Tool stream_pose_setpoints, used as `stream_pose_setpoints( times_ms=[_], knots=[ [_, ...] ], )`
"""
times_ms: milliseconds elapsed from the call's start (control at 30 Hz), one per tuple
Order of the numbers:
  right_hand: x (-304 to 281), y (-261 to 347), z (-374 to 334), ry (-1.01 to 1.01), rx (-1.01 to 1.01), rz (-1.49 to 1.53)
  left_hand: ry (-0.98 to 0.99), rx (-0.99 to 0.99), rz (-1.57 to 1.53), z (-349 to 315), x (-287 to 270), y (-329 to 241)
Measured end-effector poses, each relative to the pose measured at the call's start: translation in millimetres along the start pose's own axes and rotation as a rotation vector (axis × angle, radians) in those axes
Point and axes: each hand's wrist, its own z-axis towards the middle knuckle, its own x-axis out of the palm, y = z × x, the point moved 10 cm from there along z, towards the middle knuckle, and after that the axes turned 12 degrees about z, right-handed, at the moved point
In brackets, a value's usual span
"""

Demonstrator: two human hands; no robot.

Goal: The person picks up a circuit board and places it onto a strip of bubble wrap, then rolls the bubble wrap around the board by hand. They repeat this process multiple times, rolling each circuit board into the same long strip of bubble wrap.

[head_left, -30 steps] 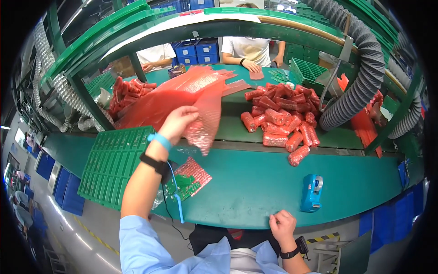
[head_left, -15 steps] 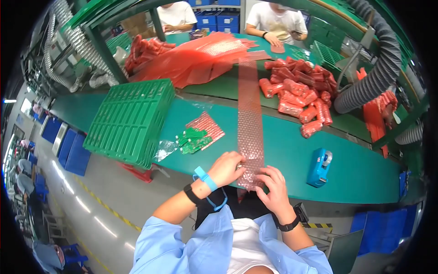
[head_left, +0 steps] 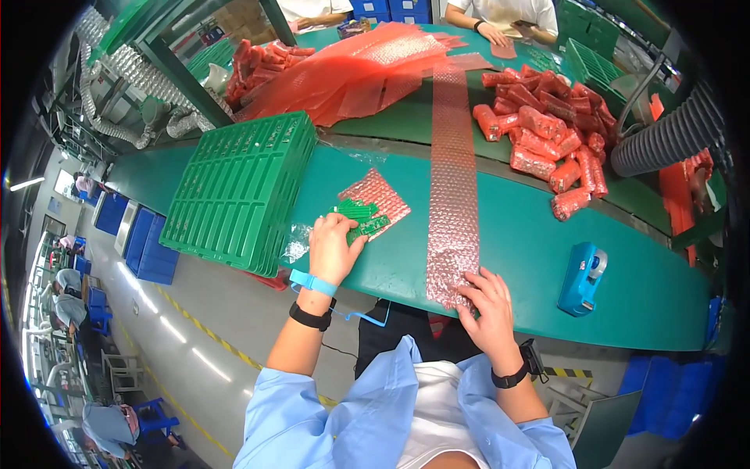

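On the green table, my left hand (head_left: 332, 246) is closed over the left part of a small pile of green circuit boards (head_left: 370, 225), its fingers curled and the fingertips partly hidden. Beneath the boards lies a square of pink bubble wrap (head_left: 384, 190). My right hand (head_left: 489, 306) rests open, fingers spread, on the near end of a long pink bubble wrap strip (head_left: 453, 184). That strip runs away from me across the table, and its near end lies by the front edge.
Left of the boards stands a stack of green plastic trays (head_left: 226, 195). A blue tape dispenser (head_left: 582, 279) stands at the right. Farther back lie red wrapped bundles (head_left: 547, 125) and red bubble wrap sheets (head_left: 336, 78). A grey hose (head_left: 664, 137) hangs at the right; a co-worker's hand (head_left: 492, 33) is opposite.
My left hand has left the near end of the bubble wrap strip and moved left and forward onto the circuit boards. My right hand stays at the strip. The view has shifted slightly.
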Motion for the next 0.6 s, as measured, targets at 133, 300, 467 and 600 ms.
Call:
stream_pose_setpoints(
  times_ms=[133, 300, 467, 600],
  knots=[
    [-0.4, -25.9, 10.8, -0.041, 0.006, 0.021, 0.032, 0.03, -0.096, 21.7, 26.0, -4.3],
    [-7.2, -71.0, 20.6, -0.078, 0.07, 0.069, 0.059, 0.176, -0.381, 31.8, 46.3, -62.6],
    [-9.8, -107.4, 27.7, -0.157, 0.147, 0.255, 0.163, 0.386, -0.521, 10.4, 81.6, -149.4],
    [2.1, -120.3, 27.3, -0.129, 0.104, 0.259, 0.203, 0.431, -0.503, -4.7, 115.2, -169.7]
  ],
)
